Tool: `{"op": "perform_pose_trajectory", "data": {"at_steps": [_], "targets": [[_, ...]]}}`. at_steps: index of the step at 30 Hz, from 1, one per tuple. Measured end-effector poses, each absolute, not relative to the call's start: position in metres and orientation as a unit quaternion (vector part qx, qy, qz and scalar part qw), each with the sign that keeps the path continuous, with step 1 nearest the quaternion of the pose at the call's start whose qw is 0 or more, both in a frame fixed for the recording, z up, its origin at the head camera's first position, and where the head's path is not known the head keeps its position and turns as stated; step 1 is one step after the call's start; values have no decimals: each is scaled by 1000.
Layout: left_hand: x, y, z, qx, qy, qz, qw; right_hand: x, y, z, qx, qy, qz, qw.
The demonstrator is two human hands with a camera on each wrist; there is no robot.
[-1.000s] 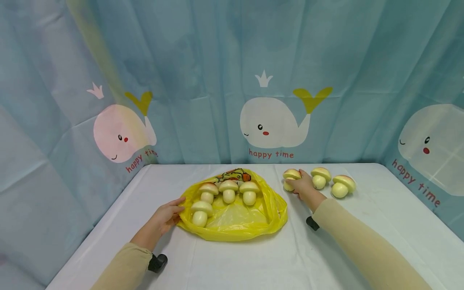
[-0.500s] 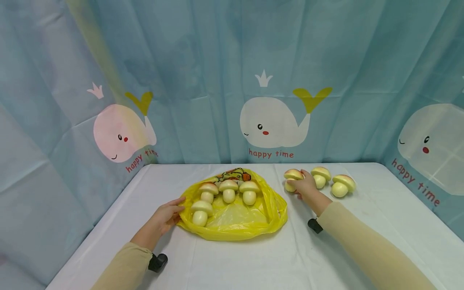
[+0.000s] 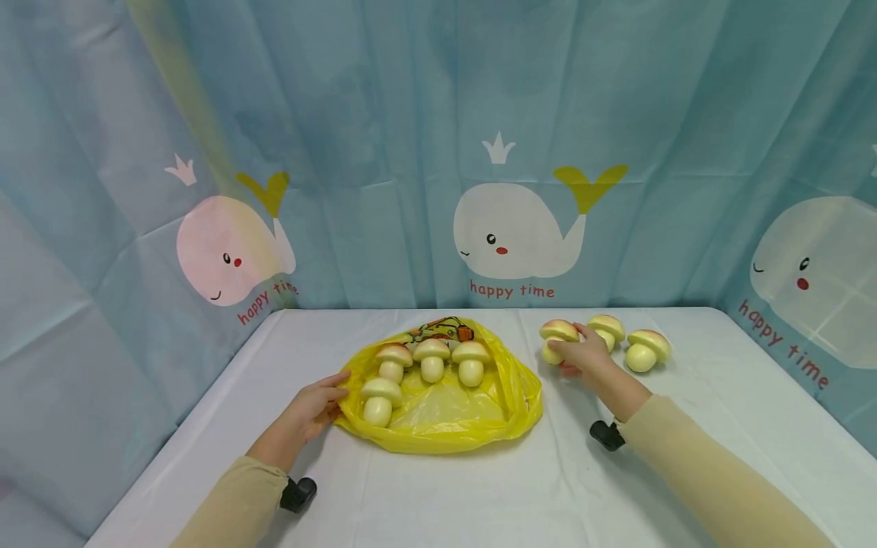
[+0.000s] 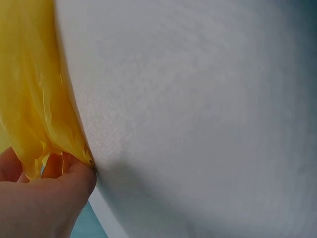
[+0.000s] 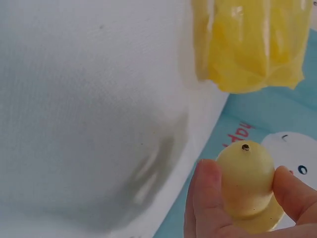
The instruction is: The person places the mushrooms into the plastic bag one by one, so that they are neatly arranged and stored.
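My right hand (image 3: 585,352) pinches the stem of a toy mushroom (image 3: 559,332) between thumb and fingers, to the right of the yellow plastic bag. In the right wrist view the rounded stem end (image 5: 245,173) shows a small dark hole. The hand's shadow falls on the tabletop, apart from it. My left hand (image 3: 315,407) holds the left edge of the yellow bag (image 3: 445,441), and the left wrist view shows thin plastic (image 4: 47,114) gathered at the thumb. Inside the spread mouth of the bag lie several mushrooms (image 3: 432,359), pale with reddish-brown cap tops.
Two more mushrooms, one (image 3: 606,331) partly behind my right hand and another (image 3: 647,350) farther right, sit on the white-covered table (image 3: 466,502). A blue curtain (image 3: 384,228) with whale prints hangs along the back and sides.
The right hand and its mushroom have shifted slightly to the right and toward me. The left hand and the bag have stayed in place.
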State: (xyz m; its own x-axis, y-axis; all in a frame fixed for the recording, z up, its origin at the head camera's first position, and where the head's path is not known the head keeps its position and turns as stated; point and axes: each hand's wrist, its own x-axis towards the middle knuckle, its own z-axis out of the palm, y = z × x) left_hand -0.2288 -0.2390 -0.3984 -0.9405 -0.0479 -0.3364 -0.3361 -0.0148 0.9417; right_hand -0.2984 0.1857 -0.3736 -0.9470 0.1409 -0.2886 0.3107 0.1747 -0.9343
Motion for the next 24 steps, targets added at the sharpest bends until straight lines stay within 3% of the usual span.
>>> {"op": "perform_pose_trajectory", "data": {"at_steps": [24], "targets": [[-231, -239, -399, -143, 696, 695, 107, -268, 178, -354, 101, 747, -652, 83]]}}
